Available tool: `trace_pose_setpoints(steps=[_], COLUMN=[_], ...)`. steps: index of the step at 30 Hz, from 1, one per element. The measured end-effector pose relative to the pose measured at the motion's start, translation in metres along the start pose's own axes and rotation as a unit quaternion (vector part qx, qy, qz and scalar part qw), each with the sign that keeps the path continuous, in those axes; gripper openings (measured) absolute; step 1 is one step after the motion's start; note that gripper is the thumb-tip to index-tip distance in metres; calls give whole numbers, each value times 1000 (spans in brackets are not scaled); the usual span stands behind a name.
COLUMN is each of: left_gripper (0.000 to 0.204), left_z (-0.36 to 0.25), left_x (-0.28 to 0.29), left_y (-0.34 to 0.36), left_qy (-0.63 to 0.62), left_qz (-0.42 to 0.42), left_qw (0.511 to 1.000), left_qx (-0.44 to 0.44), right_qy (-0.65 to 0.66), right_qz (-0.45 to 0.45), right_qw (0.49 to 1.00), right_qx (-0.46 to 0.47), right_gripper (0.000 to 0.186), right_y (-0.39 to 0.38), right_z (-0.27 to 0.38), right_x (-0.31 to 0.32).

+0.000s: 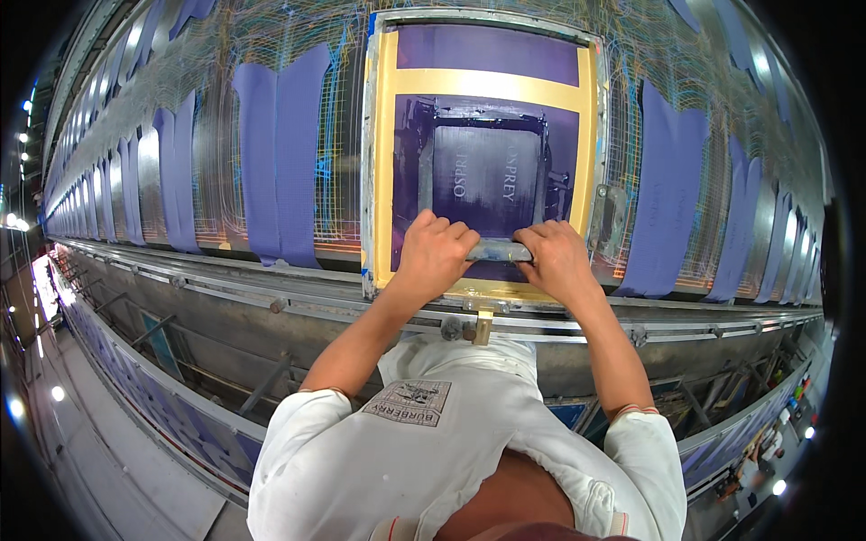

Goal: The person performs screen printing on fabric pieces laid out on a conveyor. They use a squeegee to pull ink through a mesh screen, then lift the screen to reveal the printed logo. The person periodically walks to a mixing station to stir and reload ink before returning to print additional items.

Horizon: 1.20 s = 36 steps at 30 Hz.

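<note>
Both of my hands grip a grey squeegee across the near part of a screen printing frame. My left hand is wrapped round its left end, and my right hand round its right end. Yellow tape lines the inside of the frame round purple mesh. Dark, wet-looking ink borders a greyish rectangle with pale lettering in the mesh. The squeegee's lower edge is hidden by my hands.
Purple fabric pieces lie along the long printing table on the left, and more purple pieces on the right. A metal rail runs along the table's near edge. A brass-coloured bracket sits at the frame's near side.
</note>
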<state>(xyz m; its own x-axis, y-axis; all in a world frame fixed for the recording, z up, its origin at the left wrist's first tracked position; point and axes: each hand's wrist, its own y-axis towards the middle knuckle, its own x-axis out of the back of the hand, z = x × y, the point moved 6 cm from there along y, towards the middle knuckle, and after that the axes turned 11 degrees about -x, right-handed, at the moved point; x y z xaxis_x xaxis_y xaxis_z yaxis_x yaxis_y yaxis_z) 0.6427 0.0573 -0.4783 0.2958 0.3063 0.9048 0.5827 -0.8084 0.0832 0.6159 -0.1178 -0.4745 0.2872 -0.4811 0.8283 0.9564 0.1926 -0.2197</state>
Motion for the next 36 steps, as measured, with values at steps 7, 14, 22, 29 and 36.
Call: trace_pose_setpoints(steps=[7,14,22,29,36], left_gripper=[30,38,33,35,38], left_z=[79,137,113,1,-14], left_x=[38,37,34,-2,2], left_y=[104,160,137,1,-8], left_qy=[55,47,27,23,39], left_qz=[-13,18,9,-19,-45], left_qw=[998,999,1000,999,998], left_qx=[-29,9,4,-21,-22], right_qy=[-52,-10,-28,15,89], right_qz=[-43,30,-4,30,-328], right_qw=[998,997,998,999,847], right_qx=[7,-69,-56,-26,-409], right_gripper=[26,30,34,37,33], right_y=[107,182,149,3,-9], right_z=[-33,-57,-48,-6,-153], right_x=[53,74,62,4,56])
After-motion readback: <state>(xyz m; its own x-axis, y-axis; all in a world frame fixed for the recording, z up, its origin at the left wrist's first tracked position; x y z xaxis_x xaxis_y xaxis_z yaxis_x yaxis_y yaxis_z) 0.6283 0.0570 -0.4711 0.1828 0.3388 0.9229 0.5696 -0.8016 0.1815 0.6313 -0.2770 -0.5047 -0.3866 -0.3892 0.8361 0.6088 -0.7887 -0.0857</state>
